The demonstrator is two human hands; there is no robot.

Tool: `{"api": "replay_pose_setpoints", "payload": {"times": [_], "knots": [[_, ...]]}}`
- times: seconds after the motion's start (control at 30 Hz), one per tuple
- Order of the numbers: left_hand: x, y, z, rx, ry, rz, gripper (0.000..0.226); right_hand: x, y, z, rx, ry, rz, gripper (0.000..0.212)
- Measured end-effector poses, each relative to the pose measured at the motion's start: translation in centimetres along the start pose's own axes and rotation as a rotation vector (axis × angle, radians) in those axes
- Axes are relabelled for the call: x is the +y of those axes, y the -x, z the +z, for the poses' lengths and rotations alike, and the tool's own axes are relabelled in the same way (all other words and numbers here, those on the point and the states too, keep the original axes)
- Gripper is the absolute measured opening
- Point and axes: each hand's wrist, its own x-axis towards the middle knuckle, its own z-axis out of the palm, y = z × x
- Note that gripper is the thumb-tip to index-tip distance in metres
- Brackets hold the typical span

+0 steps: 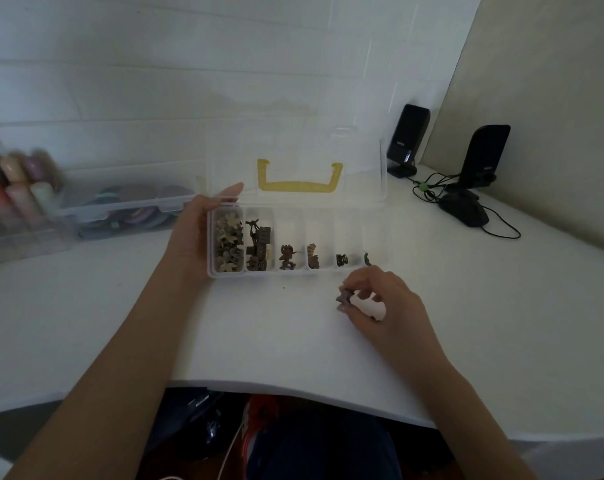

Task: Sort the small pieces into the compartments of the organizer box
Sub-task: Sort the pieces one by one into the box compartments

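Pinching what looks like a small purple clip (340, 295), the right hand (380, 303) sits just below the organizer box (295, 271), which the left hand (193, 233) holds steady.

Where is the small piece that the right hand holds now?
In the head view, the piece is pinched in the right hand, low over the table, just in front of the box's right end.

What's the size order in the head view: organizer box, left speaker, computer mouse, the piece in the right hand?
1. organizer box, lid open
2. left speaker
3. computer mouse, close to the speaker in apparent size; both sit farther from the camera, so that order is unsure
4. small piece pinched by the right hand
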Motion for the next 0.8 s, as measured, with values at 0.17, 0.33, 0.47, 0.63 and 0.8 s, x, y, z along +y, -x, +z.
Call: {"api": "replay_pose_setpoints", "payload": {"times": [0.17, 0.33, 0.47, 0.63, 0.8], "knots": [[-0.2, 0.0, 0.1, 0.068, -0.002, -0.002, 0.035, 0.0, 0.3, -0.3, 0.015, -0.037, 0.031, 0.031], [-0.1, -0.1, 0.0, 0.095, -0.027, -0.009, 0.039, 0.2, 0.4, 0.0, 0.05, 0.021, -0.012, 0.026], [-0.2, -0.1, -0.1, 0.115, -0.025, -0.003, 0.039, 0.1, 0.4, -0.1, 0.121, 0.036, -0.063, 0.021], [-0.2, 0.0, -0.1, 0.106, -0.032, -0.009, 0.039, -0.2, 0.2, -0.7, 0.197, 0.005, -0.014, 0.028], [0.0, 0.0, 0.0, 0.078, -0.037, -0.022, 0.041, -0.7, -0.4, -1.2, 0.318, 0.013, -0.017, 0.018]]}}
